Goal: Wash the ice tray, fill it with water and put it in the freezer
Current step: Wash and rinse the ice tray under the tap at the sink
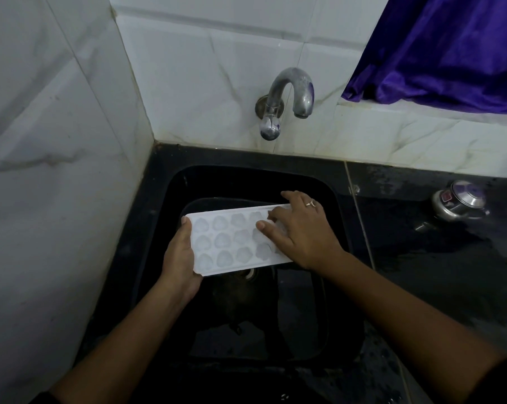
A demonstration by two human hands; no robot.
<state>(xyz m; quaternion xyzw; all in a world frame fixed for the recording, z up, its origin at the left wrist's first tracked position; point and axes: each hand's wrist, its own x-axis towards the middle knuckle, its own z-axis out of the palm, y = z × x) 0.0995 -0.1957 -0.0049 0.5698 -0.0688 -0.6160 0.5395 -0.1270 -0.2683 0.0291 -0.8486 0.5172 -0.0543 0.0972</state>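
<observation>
Below the tap (290, 94) you hold the tray (231, 240): left hand (179, 258) grips its end, right hand (301, 237) lies spread across the cells. Washing, I judge; no water runs, so open the tap next.

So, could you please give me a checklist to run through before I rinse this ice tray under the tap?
1. Ice tray over the sink: ok.
2. Left hand grip on the tray's left end: ok.
3. Tap running: not ok, no stream visible.
4. Right hand free to turn it on: not ok, it rests on the tray.
5. Compartments clean: cannot tell.
</observation>
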